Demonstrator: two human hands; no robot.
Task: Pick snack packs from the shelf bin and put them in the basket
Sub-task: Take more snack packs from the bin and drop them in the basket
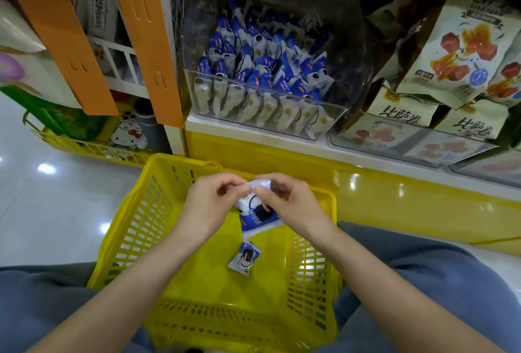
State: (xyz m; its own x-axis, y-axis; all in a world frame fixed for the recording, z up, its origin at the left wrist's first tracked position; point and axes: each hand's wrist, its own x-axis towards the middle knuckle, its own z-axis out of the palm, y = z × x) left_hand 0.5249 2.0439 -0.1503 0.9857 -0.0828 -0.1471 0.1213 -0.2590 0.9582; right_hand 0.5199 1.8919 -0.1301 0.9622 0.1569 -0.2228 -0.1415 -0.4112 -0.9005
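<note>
Lying nearest you, below your hands and slightly toward you, one loose snack pack (244, 259) rested on the floor of the single yellow basket (124, 228). Above it, your left hand (208, 203) and right hand (293, 206) both pinched the top seam of a second pack, the held pack (258, 216), which hung over the basket's far half. As far as could be told, that was one pack, not two.

The grip looked like the weak point. With fingertips from two hands on one thin seam, pulling apart could have split the wrapper. If one hand let go first, the pack could have swung. Released there, it would probably have landed inside, but a release further forward risked clipping the far rim and dropping outside the basket.

Beyond your hands, one clear shelf bin (342, 116) held dozens of matching packs, too tightly stacked to count exactly.
</note>
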